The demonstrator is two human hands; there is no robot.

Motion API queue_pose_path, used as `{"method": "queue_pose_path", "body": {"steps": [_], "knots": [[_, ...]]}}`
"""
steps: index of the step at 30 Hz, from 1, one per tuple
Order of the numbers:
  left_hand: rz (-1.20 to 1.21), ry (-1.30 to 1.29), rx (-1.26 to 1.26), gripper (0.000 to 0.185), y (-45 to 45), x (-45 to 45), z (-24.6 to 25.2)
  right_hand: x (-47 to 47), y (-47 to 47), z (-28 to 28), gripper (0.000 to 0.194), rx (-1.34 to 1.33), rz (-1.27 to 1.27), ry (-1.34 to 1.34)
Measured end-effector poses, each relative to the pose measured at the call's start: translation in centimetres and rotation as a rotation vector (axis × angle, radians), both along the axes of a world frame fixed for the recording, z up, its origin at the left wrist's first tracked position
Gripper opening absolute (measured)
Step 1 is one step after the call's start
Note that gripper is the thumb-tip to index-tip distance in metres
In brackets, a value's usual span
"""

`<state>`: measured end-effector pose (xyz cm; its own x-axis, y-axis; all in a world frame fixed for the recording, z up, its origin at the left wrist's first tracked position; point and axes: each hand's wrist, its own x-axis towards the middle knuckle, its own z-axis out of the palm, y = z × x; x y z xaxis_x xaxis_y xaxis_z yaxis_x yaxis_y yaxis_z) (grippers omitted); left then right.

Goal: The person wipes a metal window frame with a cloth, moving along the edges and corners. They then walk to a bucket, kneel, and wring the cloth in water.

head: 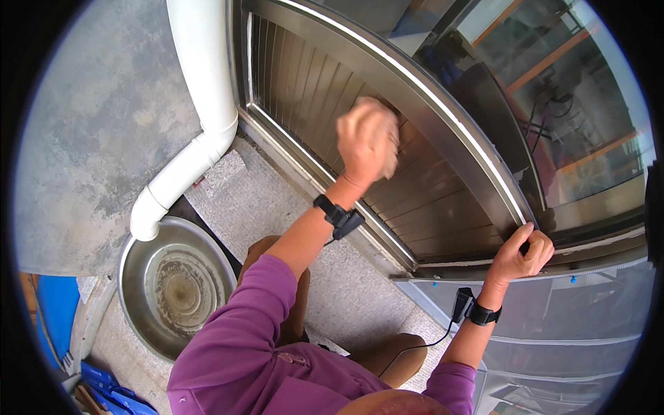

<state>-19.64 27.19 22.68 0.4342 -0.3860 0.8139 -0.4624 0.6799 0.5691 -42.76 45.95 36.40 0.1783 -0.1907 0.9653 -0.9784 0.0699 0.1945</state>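
My left hand [367,139] is curled against or just in front of the ribbed brown lower panel [311,88] of a metal-framed glass door. It is blurred by motion, and its palm side is hidden, so I cannot tell whether something is in it. A dark patch shows beside the knuckles. My right hand [524,253] grips the edge of the metal door frame [467,129] at its lower right corner, thumb on top and fingers curled. Above the panel, the glass pane [560,104] carries reflections and shows furniture.
A white drainpipe [202,67] bends down over a metal basin [127,280] with a stained bottom. A stone slab [215,179] lies by the pipe. Translucent sheeting [560,316] hangs at right. Blue packaging [111,389] lies lower left. Strapped devices with cables sit on both wrists.
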Motion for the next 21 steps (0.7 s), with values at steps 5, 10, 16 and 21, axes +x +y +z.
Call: {"method": "queue_pose_path", "body": {"steps": [5, 10, 16, 21], "knots": [[0.107, 0.165, 0.109, 0.030, -7.8, 7.5, -2.5, -0.3, 0.1, -0.2, 0.023, 0.013, -0.033, -0.005], [0.204, 0.362, 0.228, 0.030, -16.9, 15.6, -7.0, -0.2, -0.2, -0.4, 0.024, 0.001, -0.012, -0.015], [0.141, 0.598, 0.503, 0.035, -23.7, 21.8, -15.0, 0.2, -0.4, -0.2, 0.026, 0.000, 0.001, -0.010], [0.093, 0.733, 0.568, 0.038, -24.8, 20.9, -19.9, 0.3, -0.4, -0.1, 0.026, -0.007, -0.017, -0.003]]}}
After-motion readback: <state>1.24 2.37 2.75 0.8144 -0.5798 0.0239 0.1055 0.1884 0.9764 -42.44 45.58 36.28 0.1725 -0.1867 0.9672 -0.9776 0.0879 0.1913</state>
